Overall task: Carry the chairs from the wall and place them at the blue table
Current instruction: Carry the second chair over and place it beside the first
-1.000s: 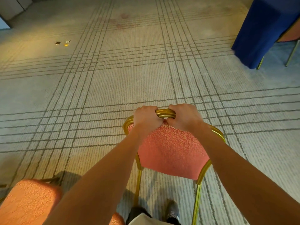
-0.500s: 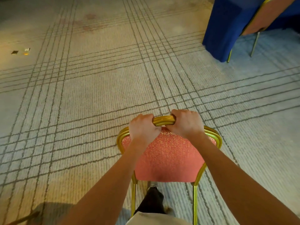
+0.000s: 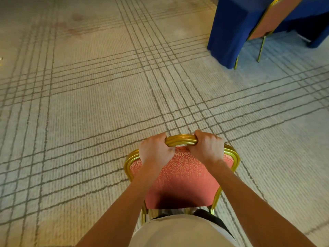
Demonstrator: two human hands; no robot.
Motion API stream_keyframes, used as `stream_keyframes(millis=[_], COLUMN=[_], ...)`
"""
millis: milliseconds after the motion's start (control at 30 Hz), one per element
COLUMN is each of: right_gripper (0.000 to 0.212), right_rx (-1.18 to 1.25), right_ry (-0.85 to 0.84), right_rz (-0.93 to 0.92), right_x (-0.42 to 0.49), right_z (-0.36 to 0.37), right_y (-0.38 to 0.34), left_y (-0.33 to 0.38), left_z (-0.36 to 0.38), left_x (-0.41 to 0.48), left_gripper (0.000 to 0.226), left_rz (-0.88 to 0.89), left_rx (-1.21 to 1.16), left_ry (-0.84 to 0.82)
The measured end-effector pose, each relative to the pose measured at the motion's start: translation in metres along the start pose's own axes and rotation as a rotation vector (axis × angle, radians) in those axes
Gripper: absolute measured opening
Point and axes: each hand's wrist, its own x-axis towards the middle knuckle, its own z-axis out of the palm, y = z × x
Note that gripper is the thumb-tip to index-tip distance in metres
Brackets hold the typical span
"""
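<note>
My left hand (image 3: 155, 150) and right hand (image 3: 207, 148) both grip the gold top rail of the chair (image 3: 181, 175), fingers curled fully round it, with a short stretch of rail bare between them. The chair hangs directly below my hands, in front of my body. Its red backrest has the rear face toward me, its long axis runs from my hands down to my waist, and its seat is hidden. The blue table (image 3: 229, 29) lies ahead and right of my right hand, closer than half a second ago. A second chair (image 3: 274, 16) stands against it.
</note>
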Motion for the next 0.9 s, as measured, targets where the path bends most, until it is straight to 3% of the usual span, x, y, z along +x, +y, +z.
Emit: stream_keyframes(millis=[400, 567, 900], right_gripper=[0.035, 0.042, 0.036], right_rx=[0.036, 0.04, 0.02], right_ry=[-0.051, 0.014, 0.194], right_rz=[-0.019, 0.012, 0.139], right_x=[-0.017, -0.031, -0.056], right_z=[-0.01, -0.03, -0.076], right_y=[0.008, 0.013, 0.006], left_y=[0.004, 0.013, 0.024], left_z=[-0.003, -0.015, -0.038], left_x=[-0.021, -0.025, -0.022], left_gripper=[0.033, 0.047, 0.044], left_rz=[0.0, 0.111, 0.437], left_rx=[-0.061, -0.068, -0.193], left_ry=[0.012, 0.028, 0.192])
